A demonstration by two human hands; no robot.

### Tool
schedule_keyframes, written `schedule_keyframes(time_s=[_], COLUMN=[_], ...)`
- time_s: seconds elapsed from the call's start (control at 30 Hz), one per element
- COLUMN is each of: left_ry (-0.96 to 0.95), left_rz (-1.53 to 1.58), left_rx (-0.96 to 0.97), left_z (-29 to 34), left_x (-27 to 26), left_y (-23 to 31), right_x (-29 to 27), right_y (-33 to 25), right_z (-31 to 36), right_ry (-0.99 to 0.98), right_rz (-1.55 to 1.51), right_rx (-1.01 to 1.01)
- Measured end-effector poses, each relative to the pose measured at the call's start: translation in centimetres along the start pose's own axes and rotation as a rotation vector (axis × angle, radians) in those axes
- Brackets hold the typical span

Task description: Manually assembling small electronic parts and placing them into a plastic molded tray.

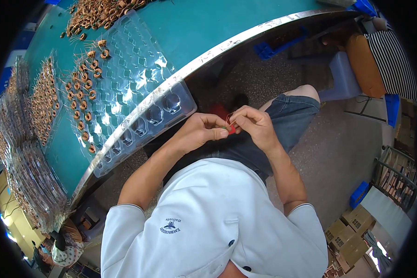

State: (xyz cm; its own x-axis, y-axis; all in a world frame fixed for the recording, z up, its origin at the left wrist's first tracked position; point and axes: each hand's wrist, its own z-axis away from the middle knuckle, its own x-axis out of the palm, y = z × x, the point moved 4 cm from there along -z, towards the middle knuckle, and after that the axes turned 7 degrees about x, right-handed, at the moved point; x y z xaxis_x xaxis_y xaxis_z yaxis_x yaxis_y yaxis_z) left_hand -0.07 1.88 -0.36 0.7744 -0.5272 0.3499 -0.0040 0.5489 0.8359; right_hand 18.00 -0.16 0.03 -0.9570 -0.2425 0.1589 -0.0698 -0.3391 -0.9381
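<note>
My left hand (pixel 198 133) and my right hand (pixel 256 126) meet above my lap, just off the table's metal edge. Between thumb and fingers, the left pinches a small wire coil (pixel 225 128), mostly hidden, with a bit of green showing. Thin copper-coloured wires (pixel 228 118) stick up from it, and the fingers of my right hand are closed on them. A small red piece (pixel 232 130) shows at the fingertips; what it is I cannot make out. To the left lies a clear plastic tray (pixel 129 65) with copper-wound ring coils (pixel 91 95) in its left-hand pockets.
The tray overhangs the metal edge (pixel 204 58) of the green table (pixel 185 28). Loose coils (pixel 102 14) are heaped at the back. Stacked filled trays (pixel 30 180) stand at far left. A purple stool (pixel 340 76) and another person in stripes (pixel 391 62) are at right.
</note>
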Motion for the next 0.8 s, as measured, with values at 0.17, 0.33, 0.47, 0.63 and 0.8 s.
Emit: schedule_keyframes(time_s=[0.17,0.33,0.47,0.63,0.8], left_ry=[-0.077,-0.143,-0.133,-0.052,0.103], left_rz=[0.106,0.131,0.107,0.021,0.077], left_rx=[-0.021,-0.027,-0.039,-0.061,0.105], left_z=[0.1,0.1,0.2,0.6,0.6], left_x=[0.1,0.7,0.6,0.7,0.7], left_y=[-0.3,-0.5,-0.7,-0.5,-0.7], right_x=[-0.5,0.6,1.3,1.7,1.0], right_y=[0.4,0.5,1.0,2.1,1.2], right_z=[0.0,-0.7,-0.3,0.1,-0.7], right_ry=[-0.058,-0.117,-0.083,-0.022,0.09], right_rz=[-0.295,-0.083,-0.261,-0.377,-0.367], right_rx=[0.062,-0.049,0.008,-0.027,0.003])
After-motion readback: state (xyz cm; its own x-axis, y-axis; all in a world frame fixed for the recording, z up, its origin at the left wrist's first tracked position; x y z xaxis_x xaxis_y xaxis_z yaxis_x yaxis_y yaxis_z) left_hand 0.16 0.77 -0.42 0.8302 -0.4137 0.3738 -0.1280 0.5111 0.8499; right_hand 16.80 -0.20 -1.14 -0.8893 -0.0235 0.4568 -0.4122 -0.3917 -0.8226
